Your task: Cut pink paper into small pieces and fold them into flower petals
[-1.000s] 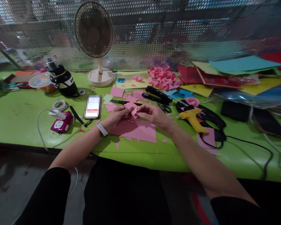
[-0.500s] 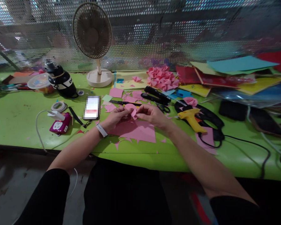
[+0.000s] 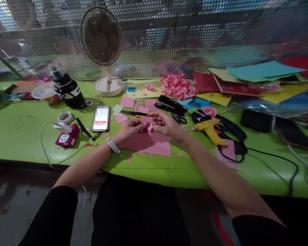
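Note:
My left hand [image 3: 129, 128] and my right hand [image 3: 166, 124] meet over the green table [image 3: 20, 130], both pinched on a small pink paper piece [image 3: 148, 123] held between them. Under the hands lies a larger cut pink sheet [image 3: 154, 143] with pink scraps around it. A white band sits on my left wrist [image 3: 113, 145].
A yellow glue gun [image 3: 210, 130] with black cable lies right of my hands; black stapler [image 3: 173, 103] and scissors behind. A phone [image 3: 101, 118], tape roll [image 3: 65, 118], pink power adapter [image 3: 66, 138], black bottle [image 3: 66, 88] and fan [image 3: 102, 37] stand left. Folded pink flowers [image 3: 178, 85] and coloured sheets [image 3: 261, 82] are at the back right.
My hands have turned the small pink piece slightly; it now looks more folded and sits lower between the fingers. The view shifted a little downward.

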`<control>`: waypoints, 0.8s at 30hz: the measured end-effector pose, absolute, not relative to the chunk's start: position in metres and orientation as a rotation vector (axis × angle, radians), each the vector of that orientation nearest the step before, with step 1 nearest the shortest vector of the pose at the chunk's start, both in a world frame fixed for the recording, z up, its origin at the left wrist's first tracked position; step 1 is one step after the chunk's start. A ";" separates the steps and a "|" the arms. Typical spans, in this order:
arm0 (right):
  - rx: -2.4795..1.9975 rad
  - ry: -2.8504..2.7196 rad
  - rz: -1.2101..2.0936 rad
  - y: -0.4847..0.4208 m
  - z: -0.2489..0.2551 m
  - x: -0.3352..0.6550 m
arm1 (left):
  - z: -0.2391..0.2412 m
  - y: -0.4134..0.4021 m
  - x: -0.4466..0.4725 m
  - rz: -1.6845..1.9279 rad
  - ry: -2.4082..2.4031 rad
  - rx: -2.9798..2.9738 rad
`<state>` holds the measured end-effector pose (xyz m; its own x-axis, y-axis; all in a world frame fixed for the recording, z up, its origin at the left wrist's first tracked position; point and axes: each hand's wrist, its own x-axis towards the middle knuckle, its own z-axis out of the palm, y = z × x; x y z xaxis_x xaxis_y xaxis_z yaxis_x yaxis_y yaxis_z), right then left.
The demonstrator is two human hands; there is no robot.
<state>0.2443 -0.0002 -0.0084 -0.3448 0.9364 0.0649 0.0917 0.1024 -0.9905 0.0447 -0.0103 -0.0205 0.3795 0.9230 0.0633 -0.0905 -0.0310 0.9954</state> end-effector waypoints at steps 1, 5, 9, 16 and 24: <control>-1.021 -1.599 1.364 -0.001 -0.008 0.244 | -0.020 -0.011 0.045 1.001 0.827 1.343; -0.954 -1.644 1.449 -0.003 -0.009 0.242 | -0.018 -0.012 0.046 0.995 0.789 1.331; -0.922 -1.598 1.494 -0.001 -0.012 0.244 | -0.018 -0.009 0.043 0.929 0.734 1.270; -0.872 -1.512 1.614 0.003 -0.018 0.249 | -0.016 -0.011 0.043 0.952 0.680 1.163; -0.882 -1.629 1.529 0.000 -0.011 0.248 | -0.018 -0.010 0.044 0.944 0.787 1.162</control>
